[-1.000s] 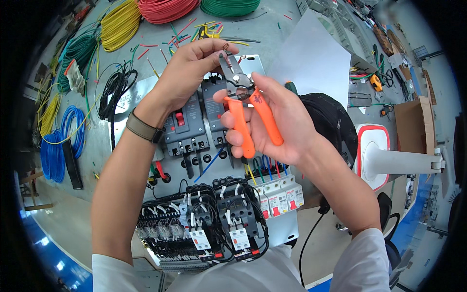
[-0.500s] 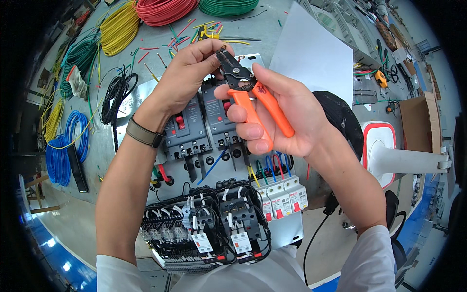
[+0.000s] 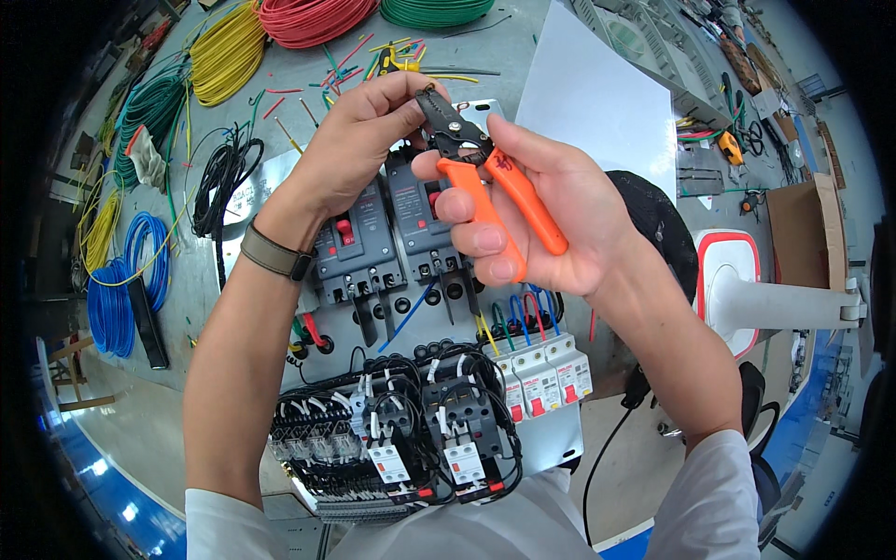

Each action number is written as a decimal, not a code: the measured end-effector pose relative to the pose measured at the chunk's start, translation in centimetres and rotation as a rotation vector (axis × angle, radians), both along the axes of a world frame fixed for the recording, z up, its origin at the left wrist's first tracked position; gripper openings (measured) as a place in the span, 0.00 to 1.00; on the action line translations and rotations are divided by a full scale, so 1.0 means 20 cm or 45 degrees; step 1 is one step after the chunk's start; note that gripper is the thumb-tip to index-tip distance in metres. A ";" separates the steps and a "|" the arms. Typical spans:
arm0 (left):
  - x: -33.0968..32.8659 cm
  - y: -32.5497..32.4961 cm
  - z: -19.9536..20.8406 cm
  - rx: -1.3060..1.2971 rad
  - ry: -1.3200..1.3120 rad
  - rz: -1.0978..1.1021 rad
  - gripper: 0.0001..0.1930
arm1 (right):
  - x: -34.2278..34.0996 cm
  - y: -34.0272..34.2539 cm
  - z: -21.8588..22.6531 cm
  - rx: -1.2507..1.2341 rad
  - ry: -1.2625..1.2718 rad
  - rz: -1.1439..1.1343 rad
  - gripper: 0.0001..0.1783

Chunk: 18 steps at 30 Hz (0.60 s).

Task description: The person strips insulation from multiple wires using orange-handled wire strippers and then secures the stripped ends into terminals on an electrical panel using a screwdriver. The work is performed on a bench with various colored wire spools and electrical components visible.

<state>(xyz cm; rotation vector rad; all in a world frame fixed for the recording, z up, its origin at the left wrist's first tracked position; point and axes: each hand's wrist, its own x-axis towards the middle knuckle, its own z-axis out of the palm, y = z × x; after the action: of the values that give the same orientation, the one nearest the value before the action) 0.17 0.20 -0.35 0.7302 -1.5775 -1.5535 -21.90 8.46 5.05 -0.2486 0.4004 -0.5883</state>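
My right hand (image 3: 583, 210) is wrapped round the orange handles of a wire stripper (image 3: 455, 131), whose black jaws point up and to the left. At the jaw tips the fingers of my left hand (image 3: 355, 145) are pinched together. Whatever lies between those fingers is too small and covered to make out. Both hands are above a metal mounting panel (image 3: 546, 446), over two grey moulded-case circuit breakers (image 3: 350, 245) with red toggles. A loose blue wire (image 3: 408, 318) slants below the breakers. Nearer to me, small white breakers (image 3: 539, 387) and black contactors (image 3: 464, 411) sit wired on the panel.
Yellow (image 3: 227, 56), red (image 3: 317, 21) and blue (image 3: 114, 306) wire coils lie at the far and left sides. Cut wire scraps surround a yellow-black tool (image 3: 397, 63). White paper (image 3: 602, 103) lies far right; a white-and-red stand (image 3: 733, 294) is at the right.
The wire stripper has shifted very slightly, its jaws a little up, and its handles look a bit less far apart from the right fingers. My left hand has barely moved.
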 end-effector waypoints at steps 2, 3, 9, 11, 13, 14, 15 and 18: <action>0.01 -0.01 0.00 0.035 -0.003 -0.046 0.12 | 0.00 0.00 0.00 0.005 -0.002 -0.006 0.36; 0.02 -0.01 0.00 0.036 -0.006 -0.040 0.12 | 0.01 0.00 0.00 0.013 -0.014 -0.001 0.36; 0.02 -0.02 -0.01 0.006 -0.002 -0.029 0.11 | 0.03 0.01 0.02 -0.023 0.142 -0.032 0.34; 0.01 -0.01 -0.02 -0.030 0.004 0.017 0.10 | 0.04 0.01 0.03 -0.048 0.254 -0.043 0.34; 0.01 -0.01 -0.01 -0.012 -0.004 0.029 0.11 | 0.05 0.02 0.05 -0.072 0.388 -0.062 0.33; 0.01 -0.01 -0.01 -0.003 -0.008 0.036 0.11 | 0.06 0.02 0.06 -0.096 0.423 -0.073 0.33; 0.01 -0.02 -0.02 0.019 0.002 0.009 0.11 | 0.07 0.03 0.06 -0.119 0.460 -0.086 0.33; 0.03 -0.04 -0.03 0.063 0.027 -0.052 0.13 | 0.08 0.03 0.06 -0.164 0.557 -0.111 0.33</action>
<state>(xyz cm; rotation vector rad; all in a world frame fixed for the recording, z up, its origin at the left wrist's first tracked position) 0.70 -0.52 -0.89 0.7107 -1.5521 -1.6299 -20.37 9.07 6.20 -0.4881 0.7998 -0.6460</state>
